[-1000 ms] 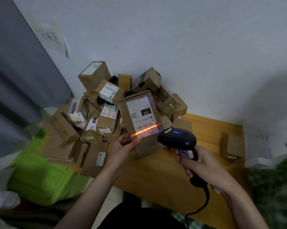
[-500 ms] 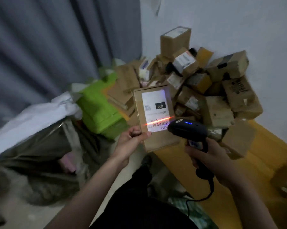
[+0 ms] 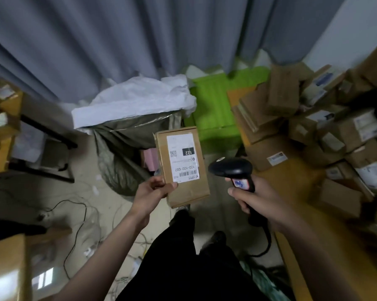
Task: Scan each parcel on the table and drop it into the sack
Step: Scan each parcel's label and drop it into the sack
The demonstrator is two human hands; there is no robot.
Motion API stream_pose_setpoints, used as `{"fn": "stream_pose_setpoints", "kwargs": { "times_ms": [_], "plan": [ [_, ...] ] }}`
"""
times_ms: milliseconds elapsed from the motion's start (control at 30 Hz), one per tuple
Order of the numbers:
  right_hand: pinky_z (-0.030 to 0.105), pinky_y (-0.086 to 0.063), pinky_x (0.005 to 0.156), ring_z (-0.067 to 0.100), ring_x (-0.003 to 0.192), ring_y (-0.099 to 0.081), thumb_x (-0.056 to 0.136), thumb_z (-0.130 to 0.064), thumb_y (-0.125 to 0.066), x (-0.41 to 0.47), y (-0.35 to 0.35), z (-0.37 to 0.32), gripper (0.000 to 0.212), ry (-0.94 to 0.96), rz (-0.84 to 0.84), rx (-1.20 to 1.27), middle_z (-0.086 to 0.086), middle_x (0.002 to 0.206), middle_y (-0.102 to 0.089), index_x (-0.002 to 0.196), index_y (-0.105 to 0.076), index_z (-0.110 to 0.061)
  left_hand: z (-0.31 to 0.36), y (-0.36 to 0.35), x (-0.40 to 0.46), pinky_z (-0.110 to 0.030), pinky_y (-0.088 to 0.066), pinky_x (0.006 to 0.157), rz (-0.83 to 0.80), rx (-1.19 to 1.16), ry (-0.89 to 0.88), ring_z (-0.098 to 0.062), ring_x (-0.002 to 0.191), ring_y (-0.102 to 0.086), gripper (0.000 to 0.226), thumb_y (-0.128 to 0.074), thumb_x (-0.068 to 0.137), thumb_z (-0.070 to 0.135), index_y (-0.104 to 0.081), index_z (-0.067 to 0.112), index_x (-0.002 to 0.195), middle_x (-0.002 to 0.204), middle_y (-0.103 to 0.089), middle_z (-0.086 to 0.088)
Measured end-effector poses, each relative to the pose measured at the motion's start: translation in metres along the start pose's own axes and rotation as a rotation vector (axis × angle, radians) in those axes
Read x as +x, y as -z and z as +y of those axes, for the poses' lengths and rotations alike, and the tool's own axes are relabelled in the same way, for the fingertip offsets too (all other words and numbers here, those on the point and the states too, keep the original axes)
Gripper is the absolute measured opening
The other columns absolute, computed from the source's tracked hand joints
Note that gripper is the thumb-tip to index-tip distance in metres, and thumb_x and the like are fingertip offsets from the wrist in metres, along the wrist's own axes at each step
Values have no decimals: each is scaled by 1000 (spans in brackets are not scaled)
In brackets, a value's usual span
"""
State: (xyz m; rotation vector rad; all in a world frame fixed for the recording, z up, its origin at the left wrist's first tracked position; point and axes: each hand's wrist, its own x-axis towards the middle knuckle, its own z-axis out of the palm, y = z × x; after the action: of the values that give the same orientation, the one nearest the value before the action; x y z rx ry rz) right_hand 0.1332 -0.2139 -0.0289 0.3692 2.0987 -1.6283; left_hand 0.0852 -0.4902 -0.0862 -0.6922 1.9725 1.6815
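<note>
The left hand [image 3: 149, 192] pinches a labelled parcel [image 3: 181, 166] upright in the air before the open sack [image 3: 137, 127], while the right hand [image 3: 259, 200] grips the scanner [image 3: 232, 168] beside it.

Matt brown cardboard on the parcel [image 3: 181, 168], with a smooth white paper label [image 3: 182, 158] printed in black. Smooth black plastic, faintly glossy on top, on the barcode scanner [image 3: 234, 171]; a small white sticker [image 3: 239, 183] on its handle. Crinkled white woven plastic at the sack [image 3: 135, 105] rim, shiny grey film lining inside. Soft grey cloth, matt and pleated, on the curtain [image 3: 118, 40]. Smooth yellowish wood on the table [image 3: 292, 170]. Matt cardboard on the piled boxes [image 3: 313, 127].
</note>
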Motion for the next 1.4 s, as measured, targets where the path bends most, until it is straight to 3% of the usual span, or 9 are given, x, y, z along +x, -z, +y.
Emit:
{"fn": "stream_pose_setpoints", "kwargs": {
  "times_ms": [233, 433, 533, 667, 767, 867, 1033, 1167, 1400],
  "plan": [
    [28, -42, 52, 14, 48, -51, 90, -14, -70, 89, -55, -27, 12, -105, -14, -12, 0, 52, -53, 101, -69, -17, -8, 89, 78, -17, -48, 57, 206, 242, 62, -16, 82, -69, 30, -87, 77, 25, -73, 13, 100, 90, -75, -2],
    [19, -42, 46, 9, 47, -52, 92, -12, -68, 135, -74, -48, 14, -180, -1, -82, 6, 60, -56, 93, -64, 1, 1, 133, 168, -34, -50, 72, 179, 851, 88, -28, 84, -63, 32, -79, 82, 37, -67, 14, 100, 87, -66, -8],
    [21, -43, 47, 10, 47, -52, 92, -8, -66, 148, -71, -50, 10, -224, 14, -63, 5, 59, -55, 96, -64, 0, 13, 130, 210, -40, -55, 79, 157, 1035, 59, -34, 92, -67, 25, -69, 86, 29, -67, 12, 105, 95, -68, -14],
    [28, -45, 51, 16, 49, -54, 92, -11, -67, 153, -59, -47, 14, -247, 33, -54, 2, 56, -56, 105, -64, -8, 35, 108, 260, -45, -55, 86, 84, 1212, -38, -38, 117, -57, 30, -59, 89, 11, -66, 9, 118, 113, -68, -18],
    [27, -44, 51, 16, 49, -53, 92, -11, -66, 145, -49, -46, 11, -240, 92, -20, 2, 57, -55, 103, -65, -12, 52, 81, 280, -45, -52, 91, -29, 1261, -114, -41, 121, -56, 36, -53, 93, 8, -63, 9, 128, 122, -65, -22],
    [31, -44, 54, 17, 51, -53, 92, -10, -67, 135, -38, -41, 12, -253, 174, 48, 3, 62, -56, 103, -66, -14, 61, 52, 282, -42, -52, 87, -188, 1311, -216, -39, 113, -61, 51, -51, 87, 42, -58, 28, 136, 127, -65, -14],
    [28, -44, 52, 15, 51, -49, 93, -6, -64, 117, -16, -34, 11, -187, 249, 126, 6, 66, -52, 104, -64, -9, 79, 3, 241, -38, -52, 77, -287, 1328, -381, -37, 101, -65, 40, -57, 88, 44, -67, 16, 115, 105, -67, -13],
    [31, -42, 51, 17, 50, -49, 93, -3, -64, 95, 7, -27, 11, -133, 325, 170, 2, 61, -52, 100, -63, -11, 98, -38, 195, -41, -52, 93, -311, 1318, -546, -35, 115, -61, 46, -59, 93, 38, -62, 13, 132, 123, -66, -15],
    [34, -43, 54, 16, 51, -51, 93, -13, -66, 21, 63, 7, 10, -142, 458, 221, 2, 62, -54, 103, -65, -13, 123, -137, 120, -38, -46, 104, -342, 1301, -787, -31, 125, -56, 49, -61, 93, 39, -60, 15, 136, 136, -61, -9]
  ]
}}
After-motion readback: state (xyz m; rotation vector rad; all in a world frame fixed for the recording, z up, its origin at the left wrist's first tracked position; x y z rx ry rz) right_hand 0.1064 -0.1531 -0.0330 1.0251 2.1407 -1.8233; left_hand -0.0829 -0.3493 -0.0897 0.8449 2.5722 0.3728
